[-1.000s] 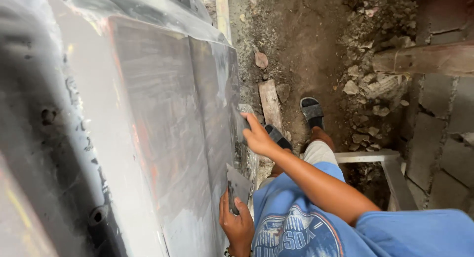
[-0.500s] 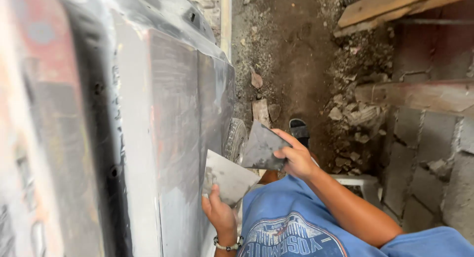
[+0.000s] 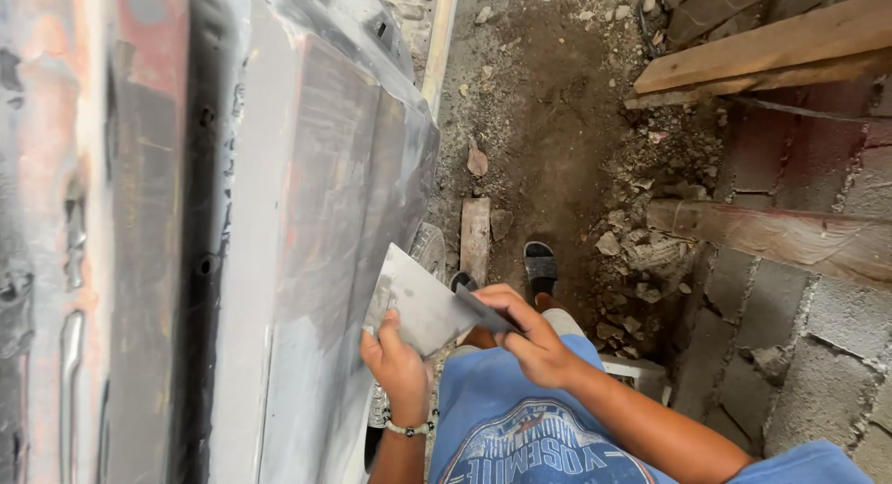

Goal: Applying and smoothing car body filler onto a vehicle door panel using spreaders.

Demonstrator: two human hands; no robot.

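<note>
left hand point(image 3: 395, 359): gripping the flat filler board point(image 3: 423, 303)
right hand point(image 3: 530, 340): pinching the dark scraper point(image 3: 485, 310) on it
risk: filler could probably slide off if the board tips

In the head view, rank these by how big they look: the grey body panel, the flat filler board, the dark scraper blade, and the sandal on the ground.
1. Grey body panel, by far the largest.
2. Flat filler board.
3. and 4. Dark scraper blade and sandal look alike; the sandal lies farther away, so no ranking.

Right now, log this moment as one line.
left hand: holds grey flat board | right hand: holds dark spreader blade on board | beside: grey-filled vehicle panel
</note>
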